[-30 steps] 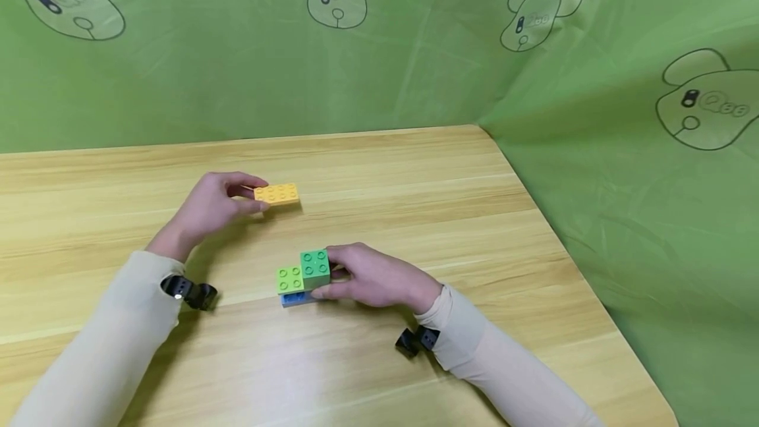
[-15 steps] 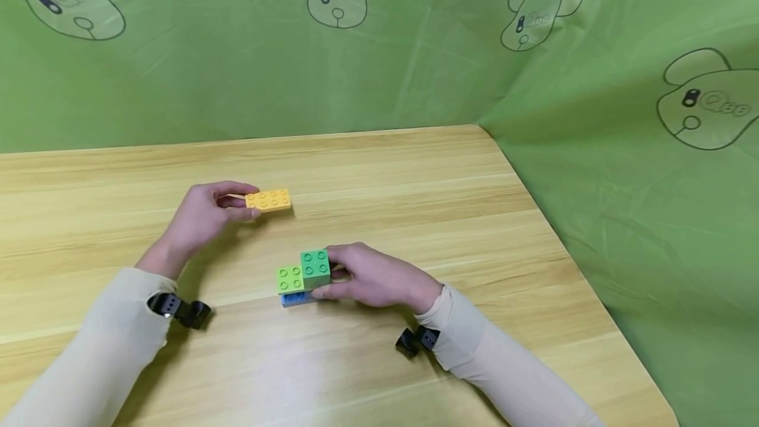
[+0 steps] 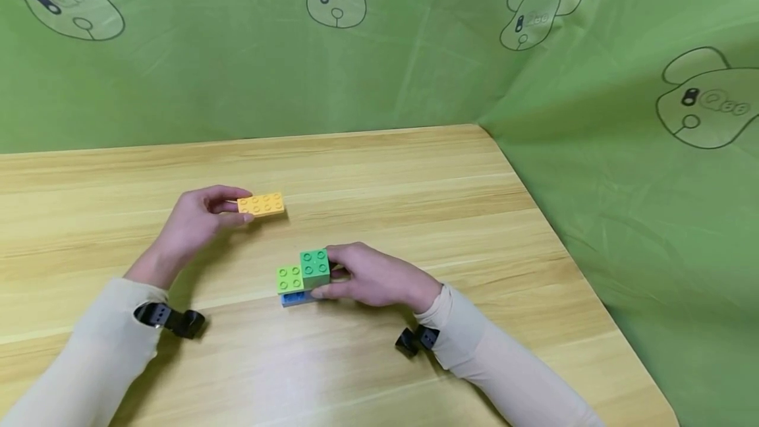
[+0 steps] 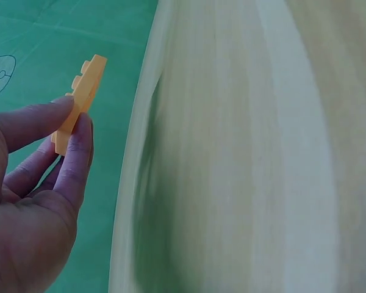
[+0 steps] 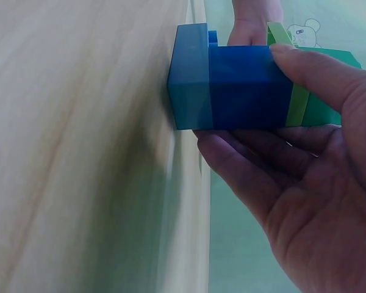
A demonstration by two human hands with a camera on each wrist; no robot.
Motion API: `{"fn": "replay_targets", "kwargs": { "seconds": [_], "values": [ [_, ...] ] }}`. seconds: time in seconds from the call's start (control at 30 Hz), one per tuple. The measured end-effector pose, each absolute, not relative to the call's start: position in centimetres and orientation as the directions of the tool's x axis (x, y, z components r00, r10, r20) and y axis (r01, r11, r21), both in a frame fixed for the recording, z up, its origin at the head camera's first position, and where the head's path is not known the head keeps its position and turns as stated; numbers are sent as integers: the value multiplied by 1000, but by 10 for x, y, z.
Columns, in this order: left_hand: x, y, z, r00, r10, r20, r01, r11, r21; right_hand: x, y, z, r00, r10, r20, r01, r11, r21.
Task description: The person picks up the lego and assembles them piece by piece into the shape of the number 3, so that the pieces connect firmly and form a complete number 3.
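My left hand (image 3: 192,219) pinches a yellow-orange toy building brick (image 3: 261,204) by its left end, between thumb and fingers. The brick is thin, with two rows of studs on top, and hangs above the table in the left wrist view. My right hand (image 3: 379,275) grips a stack of toy bricks from its right side. A green brick (image 3: 315,269) tops the stack, on the right end of a thin lime piece (image 3: 289,279). Beneath come a dark blue brick (image 5: 250,85) and a lighter blue one (image 5: 191,76). Whether the stack touches the table, I cannot tell.
The wooden table (image 3: 403,183) reaches back to a green cloth (image 3: 415,51) printed with cartoon heads. More cloth hangs along the table's right edge. Each wrist wears a black camera on a strap.
My left hand has drawn the yellow-orange brick a little to the left and toward me, away from the stack's top. My right hand and the stack have stayed in place.
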State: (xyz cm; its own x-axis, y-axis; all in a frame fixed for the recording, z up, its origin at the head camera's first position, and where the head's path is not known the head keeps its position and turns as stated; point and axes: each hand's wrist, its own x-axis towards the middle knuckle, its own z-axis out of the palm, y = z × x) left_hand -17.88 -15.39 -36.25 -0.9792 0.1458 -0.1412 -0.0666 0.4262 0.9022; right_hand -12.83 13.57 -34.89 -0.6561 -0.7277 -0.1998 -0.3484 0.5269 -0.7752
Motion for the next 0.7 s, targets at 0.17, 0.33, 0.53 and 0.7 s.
{"fn": "replay_targets", "kwargs": {
  "seconds": [0.17,0.33,0.53,0.7],
  "values": [
    [-173,-153,-364,-974,161,-162,-88,391,916,-128,136,-349,-659,-723,-207,-344,534,-772],
    [-168,-151,-363,-973,160,-165,-94,381,920,-128,137,-348,-668,-713,-214,-337,545,-767],
    [-161,-151,-360,-968,159,-192,-118,387,914,-128,137,-348,-666,-715,-212,-338,544,-768],
    [-157,-154,-361,-967,153,-205,-137,367,920,-129,136,-348,-660,-722,-210,-346,540,-767]
  ]
}}
